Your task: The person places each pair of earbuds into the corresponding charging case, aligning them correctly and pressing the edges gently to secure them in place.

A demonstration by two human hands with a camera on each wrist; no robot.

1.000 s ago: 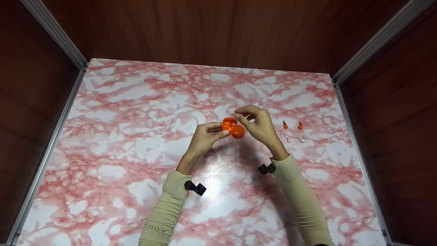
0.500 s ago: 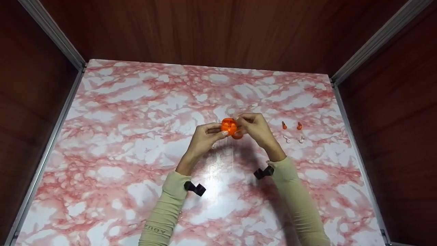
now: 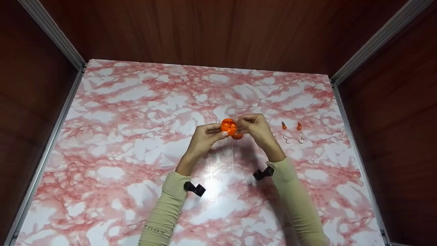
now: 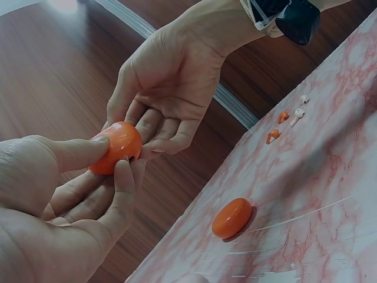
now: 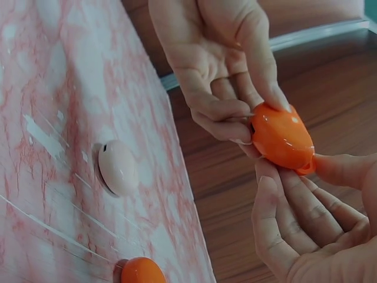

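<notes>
My left hand (image 3: pixel 201 138) grips an orange earbud case (image 3: pixel 228 127) above the table, its lid raised and its hollow inside facing up in the head view. The left thumb presses one side, with fingers curled round the other. At the case's right edge, my right hand (image 3: pixel 258 131) pinches it between thumb and fingers near the lid; the right fingers (image 5: pixel 288 215) lie close under it in the right wrist view. Below the hands, a second orange case (image 4: pixel 231 218) lies on the table. A white case (image 5: pixel 118 168) lies near that one.
To the right on the marbled table (image 3: pixel 136 143) lie two orange earbuds (image 3: pixel 299 126) and two white earbuds (image 3: pixel 287 139). Brown wood-look panels (image 3: pixel 211 30) with metal edge strips stand round the back and sides.
My right hand has come down and toward the left onto the case, from just beside it. The held case has tilted slightly and overlaps the second orange case more. My left hand has barely moved.
</notes>
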